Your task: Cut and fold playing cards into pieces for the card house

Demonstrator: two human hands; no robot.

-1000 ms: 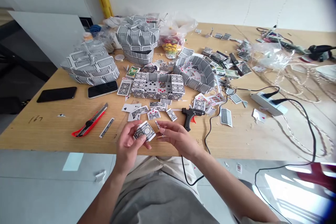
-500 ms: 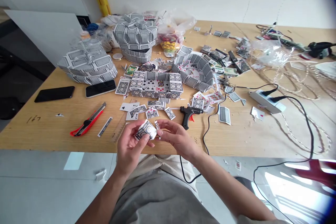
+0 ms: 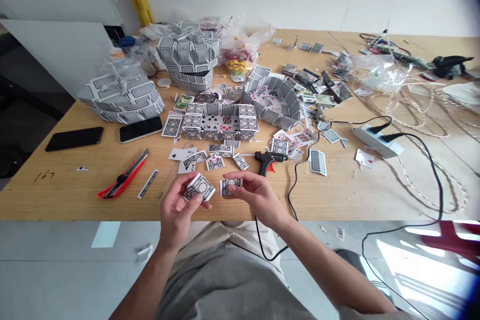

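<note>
My left hand grips a folded playing-card piece, its patterned back facing up. Between thumb and fingers, my right hand pinches a smaller card piece, also pattern side up. A narrow gap separates the two pieces, just above the table's front edge. Past them lie loose cut cards and a black glue gun with an orange-red trigger. Behind these stands a rectangular box made of cards, open at the top, with card faces showing inside.
A red utility knife, a card strip and two phones lie to the left. Card-built lidded boxes stand behind. A heart-shaped card tray sits centre-right. The glue gun's cord runs to a power strip.
The right hand's piece has turned from edge-on to flat, showing its patterned back. Both hands have drawn slightly apart. The whole view has shifted a little.
</note>
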